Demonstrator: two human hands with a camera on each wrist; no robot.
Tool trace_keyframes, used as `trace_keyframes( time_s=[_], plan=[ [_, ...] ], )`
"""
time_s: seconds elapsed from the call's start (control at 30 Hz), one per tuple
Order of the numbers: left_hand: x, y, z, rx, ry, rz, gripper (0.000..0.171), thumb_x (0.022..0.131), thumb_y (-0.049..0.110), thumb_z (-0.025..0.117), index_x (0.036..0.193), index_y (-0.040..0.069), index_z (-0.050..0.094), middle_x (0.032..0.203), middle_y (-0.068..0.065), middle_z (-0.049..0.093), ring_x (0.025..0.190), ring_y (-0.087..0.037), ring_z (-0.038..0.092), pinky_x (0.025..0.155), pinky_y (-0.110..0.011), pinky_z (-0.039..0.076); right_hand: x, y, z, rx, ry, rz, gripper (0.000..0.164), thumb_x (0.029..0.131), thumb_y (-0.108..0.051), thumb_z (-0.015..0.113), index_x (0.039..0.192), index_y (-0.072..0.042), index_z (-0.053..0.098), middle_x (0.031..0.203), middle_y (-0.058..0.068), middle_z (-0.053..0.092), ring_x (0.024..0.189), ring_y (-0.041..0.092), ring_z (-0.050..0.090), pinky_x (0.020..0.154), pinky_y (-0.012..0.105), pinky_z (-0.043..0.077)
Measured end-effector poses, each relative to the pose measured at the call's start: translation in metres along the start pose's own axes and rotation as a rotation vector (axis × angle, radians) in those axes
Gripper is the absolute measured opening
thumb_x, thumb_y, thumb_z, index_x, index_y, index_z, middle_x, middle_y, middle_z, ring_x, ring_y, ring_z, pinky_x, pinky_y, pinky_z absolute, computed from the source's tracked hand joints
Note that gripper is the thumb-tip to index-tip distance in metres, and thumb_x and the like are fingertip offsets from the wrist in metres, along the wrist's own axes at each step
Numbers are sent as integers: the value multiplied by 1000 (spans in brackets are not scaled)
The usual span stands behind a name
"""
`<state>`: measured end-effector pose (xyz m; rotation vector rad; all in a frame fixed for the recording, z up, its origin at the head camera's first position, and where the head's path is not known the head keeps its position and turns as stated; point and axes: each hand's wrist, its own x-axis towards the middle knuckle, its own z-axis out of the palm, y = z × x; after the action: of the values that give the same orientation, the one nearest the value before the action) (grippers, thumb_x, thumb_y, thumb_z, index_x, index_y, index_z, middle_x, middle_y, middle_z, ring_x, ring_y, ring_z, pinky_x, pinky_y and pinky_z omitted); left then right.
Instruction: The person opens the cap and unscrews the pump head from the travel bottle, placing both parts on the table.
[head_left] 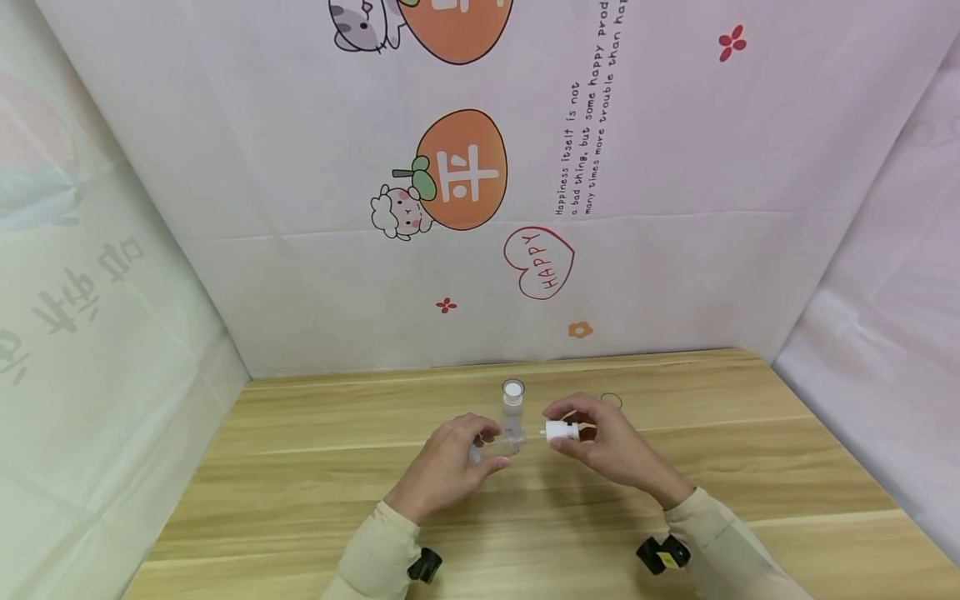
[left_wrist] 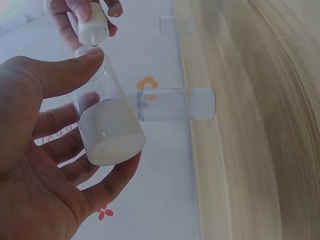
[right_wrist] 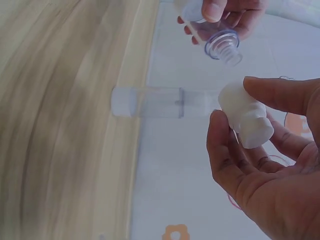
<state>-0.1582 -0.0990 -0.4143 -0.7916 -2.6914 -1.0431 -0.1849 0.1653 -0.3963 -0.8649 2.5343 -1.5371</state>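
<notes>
My left hand [head_left: 452, 464] grips a clear bottle [left_wrist: 107, 120] with a white lower part, tilted with its open threaded neck [right_wrist: 227, 49] towards the right. Thumb and fingers are curled round its sides. My right hand [head_left: 613, 443] pinches a white pump head [head_left: 561, 430] between thumb and fingers. In the left wrist view the pump head's hollow end faces the bottle neck, close to it; the right wrist view shows a small gap between them. Just beyond the hands, a second clear bottle [right_wrist: 160, 102] with a white base stands upright on the table.
A clear open cylinder, seemingly a cap [left_wrist: 176, 25], stands on the wooden table [head_left: 315, 467] behind my right hand. A printed white cloth [head_left: 300, 292] rises behind the table's back edge. Black wrist cameras [head_left: 663, 555] sit by both sleeves.
</notes>
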Motion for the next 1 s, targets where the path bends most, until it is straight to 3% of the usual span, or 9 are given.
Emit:
trace_keyframes(
  time_s=[0.27,0.53,0.77,1.0],
  plan=[
    [-2,-1,-3,5,29,-7,33,90,25,80,116,6,68,108,-6,70,96,-20,65,84,-34,55,-3,12,1,-111,43,15,28,86,2,78,112,-2,69,108,9,63,94,25,62,76,33,57],
    [-4,-2,-5,-10,56,-19,34,89,21,81,115,5,68,105,-5,69,94,-23,65,83,-34,55,7,35,8,-240,63,16,24,84,1,80,106,0,71,102,9,61,92,23,64,73,30,55],
    [-6,-7,-7,-7,84,-10,34,89,19,81,115,3,68,106,-7,69,94,-24,66,82,-34,56,20,48,18,-253,41,45,24,84,2,80,105,2,69,98,8,66,91,23,64,76,36,56],
    [-7,-11,-9,-5,107,-4,31,88,16,81,113,4,68,105,-9,69,93,-24,66,80,-35,56,33,55,29,-251,37,130,23,84,5,78,105,4,68,98,8,68,93,25,65,84,43,56]
  ],
)
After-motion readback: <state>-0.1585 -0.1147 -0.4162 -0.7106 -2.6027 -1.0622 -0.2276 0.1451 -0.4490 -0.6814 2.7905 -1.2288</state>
